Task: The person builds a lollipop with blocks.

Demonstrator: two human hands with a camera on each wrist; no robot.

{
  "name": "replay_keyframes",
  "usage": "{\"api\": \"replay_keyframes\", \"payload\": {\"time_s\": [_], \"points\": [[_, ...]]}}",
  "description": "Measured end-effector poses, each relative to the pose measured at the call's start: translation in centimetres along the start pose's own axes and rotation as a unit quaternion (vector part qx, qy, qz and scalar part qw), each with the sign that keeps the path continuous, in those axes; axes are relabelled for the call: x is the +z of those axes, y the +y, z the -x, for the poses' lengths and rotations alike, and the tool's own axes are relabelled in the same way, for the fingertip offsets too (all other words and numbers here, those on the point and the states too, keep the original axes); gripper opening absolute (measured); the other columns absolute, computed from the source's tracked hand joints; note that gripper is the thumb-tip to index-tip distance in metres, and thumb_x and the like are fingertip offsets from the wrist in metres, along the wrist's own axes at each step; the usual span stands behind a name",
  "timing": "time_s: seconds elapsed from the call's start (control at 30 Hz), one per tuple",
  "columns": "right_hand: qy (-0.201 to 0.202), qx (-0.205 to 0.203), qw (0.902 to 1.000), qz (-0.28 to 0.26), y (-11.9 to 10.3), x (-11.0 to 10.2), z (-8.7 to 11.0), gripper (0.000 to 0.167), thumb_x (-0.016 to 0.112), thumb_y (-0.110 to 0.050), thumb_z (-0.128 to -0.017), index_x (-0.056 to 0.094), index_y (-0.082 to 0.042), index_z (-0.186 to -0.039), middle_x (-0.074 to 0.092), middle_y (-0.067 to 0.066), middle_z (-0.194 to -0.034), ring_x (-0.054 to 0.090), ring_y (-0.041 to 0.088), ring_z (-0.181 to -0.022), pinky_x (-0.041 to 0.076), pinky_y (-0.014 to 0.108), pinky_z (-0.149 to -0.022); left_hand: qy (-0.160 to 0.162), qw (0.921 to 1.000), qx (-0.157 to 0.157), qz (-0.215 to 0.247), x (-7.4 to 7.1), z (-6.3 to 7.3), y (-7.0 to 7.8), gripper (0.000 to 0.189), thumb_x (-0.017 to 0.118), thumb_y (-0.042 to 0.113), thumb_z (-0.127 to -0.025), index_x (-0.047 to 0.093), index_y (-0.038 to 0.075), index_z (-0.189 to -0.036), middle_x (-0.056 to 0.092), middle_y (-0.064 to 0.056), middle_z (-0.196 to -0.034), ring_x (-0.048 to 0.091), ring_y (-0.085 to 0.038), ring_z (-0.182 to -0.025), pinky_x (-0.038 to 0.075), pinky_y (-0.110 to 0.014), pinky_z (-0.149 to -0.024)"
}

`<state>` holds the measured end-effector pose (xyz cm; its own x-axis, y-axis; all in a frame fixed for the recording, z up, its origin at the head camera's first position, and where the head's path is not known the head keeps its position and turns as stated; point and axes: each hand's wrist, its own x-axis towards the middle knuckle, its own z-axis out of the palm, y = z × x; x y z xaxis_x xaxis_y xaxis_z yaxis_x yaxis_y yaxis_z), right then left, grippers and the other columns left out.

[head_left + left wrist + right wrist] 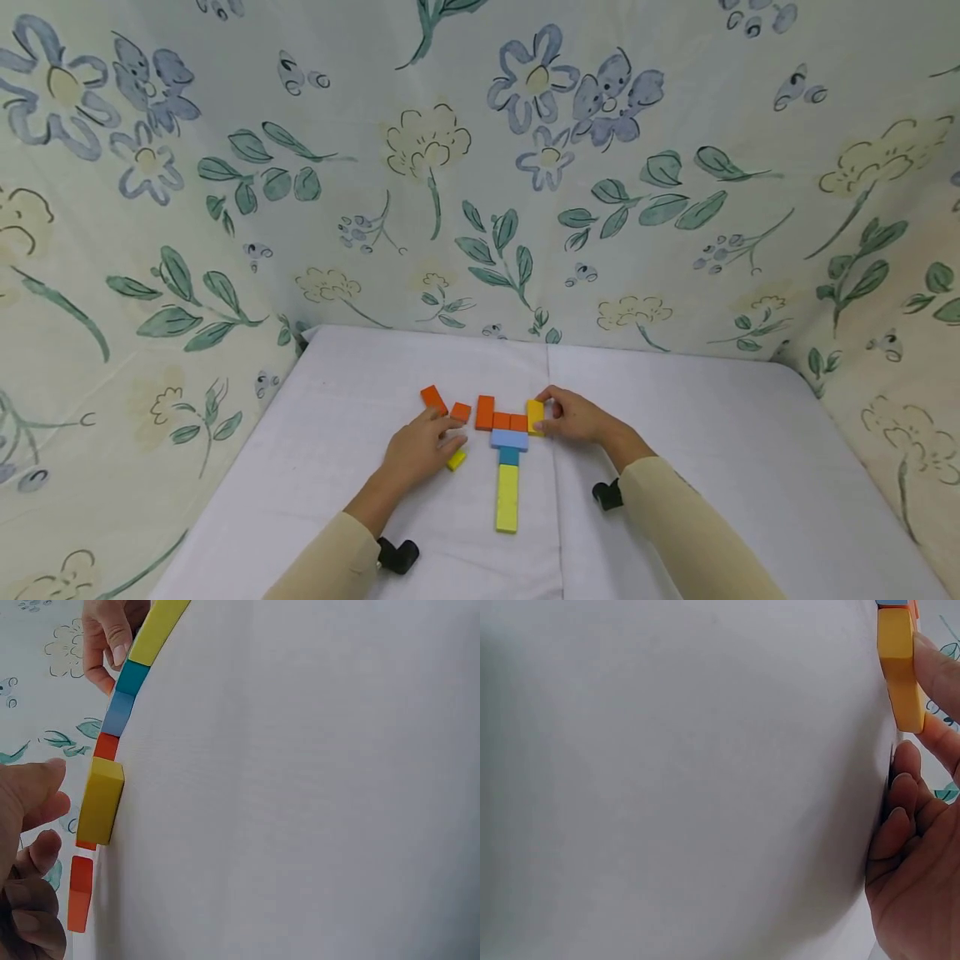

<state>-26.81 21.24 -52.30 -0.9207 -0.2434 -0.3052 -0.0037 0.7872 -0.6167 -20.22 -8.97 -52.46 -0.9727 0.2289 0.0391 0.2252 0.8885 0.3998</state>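
My right hand [583,419] pinches an amber-yellow block [534,417] between thumb and index finger. That block stands at the right end of a flat figure of blocks; in the right wrist view the amber block [897,664] meets the figure at its far end. An orange block [485,413] forms the figure's left end, with two small orange blocks between. Below them run a light blue block [509,439], a teal block [508,456] and a yellow column [507,500]. My left hand [420,450], its fingers loosely bent and holding nothing, is over the loose blocks.
Near the left hand lie a long orange block [432,399], a small orange block [461,412] and a yellow block [456,460]. A white cloth [645,392] covers the table, with a crease right of the figure. Floral fabric [480,275] rises behind and at the sides.
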Motion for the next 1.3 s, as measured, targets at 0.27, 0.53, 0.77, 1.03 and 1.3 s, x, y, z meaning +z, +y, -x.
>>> {"api": "replay_keyframes", "payload": {"time_s": [0.27,0.53,0.77,1.03,1.3], "points": [[-0.002,0.008,0.9999,-0.010,-0.2,0.0,0.2,0.044,0.080,-0.035,-0.088,0.060,-0.024,-0.125,0.053,0.006,-0.094,0.052,0.022,-0.087,0.041,0.035,-0.074,-0.037,0.9985,0.019,0.034,-0.2,2.1,-2.0,0.042,0.078,0.044,-0.088,0.073,0.025,-0.126,0.057,0.010,-0.089,0.049,-0.006,-0.076,0.044,-0.025,-0.068],[-0.005,0.006,0.9998,-0.018,-0.1,-0.1,0.2,0.043,0.080,-0.035,-0.088,0.060,-0.023,-0.125,0.053,0.006,-0.094,0.052,0.021,-0.087,0.041,0.035,-0.074,-0.057,0.9972,0.002,0.049,0.1,2.2,-2.2,0.046,0.080,0.048,-0.085,0.070,0.023,-0.123,0.058,0.009,-0.093,0.052,-0.009,-0.080,0.047,-0.028,-0.072],[-0.003,0.005,0.9998,-0.017,0.0,0.0,0.0,0.045,0.081,-0.035,-0.088,0.060,-0.022,-0.126,0.052,0.006,-0.094,0.052,0.021,-0.086,0.041,0.035,-0.073,-0.052,0.9965,0.029,0.059,-0.2,2.2,-2.3,0.034,0.080,0.038,-0.087,0.071,0.021,-0.116,0.056,0.009,-0.092,0.050,-0.007,-0.079,0.047,-0.028,-0.073],[-0.003,-0.001,0.9999,-0.013,-0.1,0.0,-0.1,0.045,0.080,-0.035,-0.088,0.060,-0.021,-0.126,0.053,0.006,-0.093,0.052,0.021,-0.087,0.041,0.035,-0.073,-0.052,0.9960,0.032,0.065,-0.2,2.1,-2.5,0.033,0.081,0.039,-0.086,0.072,0.019,-0.111,0.055,0.009,-0.091,0.050,-0.008,-0.081,0.047,-0.029,-0.075],[0.001,0.003,1.0000,-0.008,0.0,0.1,0.0,0.046,0.079,-0.035,-0.089,0.059,-0.021,-0.128,0.053,0.006,-0.093,0.052,0.021,-0.086,0.042,0.034,-0.073,-0.059,0.9953,0.053,0.055,-0.3,2.0,-2.6,0.031,0.080,0.036,-0.089,0.074,0.017,-0.113,0.056,0.009,-0.090,0.050,-0.006,-0.080,0.048,-0.027,-0.075]]}}
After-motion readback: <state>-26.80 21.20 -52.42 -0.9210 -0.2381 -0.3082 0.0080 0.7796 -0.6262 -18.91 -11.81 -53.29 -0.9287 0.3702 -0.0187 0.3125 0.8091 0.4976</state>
